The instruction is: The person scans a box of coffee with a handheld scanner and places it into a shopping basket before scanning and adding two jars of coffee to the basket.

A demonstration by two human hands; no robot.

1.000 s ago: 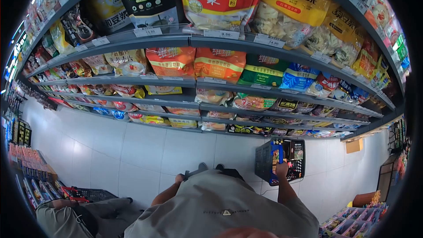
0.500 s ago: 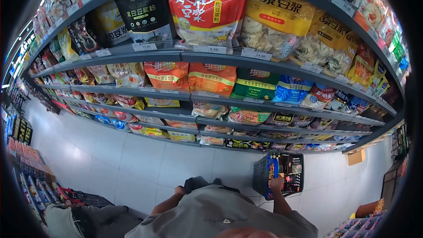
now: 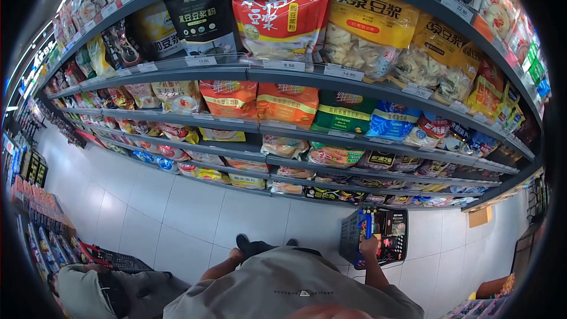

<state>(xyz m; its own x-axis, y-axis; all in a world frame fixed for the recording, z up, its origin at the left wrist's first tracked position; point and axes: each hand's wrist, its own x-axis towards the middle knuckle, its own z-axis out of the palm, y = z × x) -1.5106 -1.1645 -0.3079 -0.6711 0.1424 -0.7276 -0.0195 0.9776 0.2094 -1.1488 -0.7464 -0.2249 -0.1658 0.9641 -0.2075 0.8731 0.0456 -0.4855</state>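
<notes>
My right hand (image 3: 370, 247) is closed around the blue handle of a dark shopping basket (image 3: 349, 239), low on the right. Packaged goods lie inside the basket. Beside my body hangs my left hand (image 3: 237, 254), small in view, its fingers too unclear to read. In front stand shelves with a red soy milk bag (image 3: 280, 20), a black bag (image 3: 204, 20) and a yellow bag (image 3: 373, 23). Orange bags (image 3: 287, 105) and a green bag (image 3: 344, 111) sit one shelf lower.
At the lower left a person in grey (image 3: 82, 295) is beside a red-handled basket (image 3: 118, 259). A cardboard box (image 3: 480, 217) lies on the floor at the right. Shelf edges (image 3: 283, 75) curve across the view; more racks (image 3: 47, 201) line the left side.
The view has shifted slightly, so the shelves sit a little to the right. More of my left shoe shows. My right hand still grips the basket handle.
</notes>
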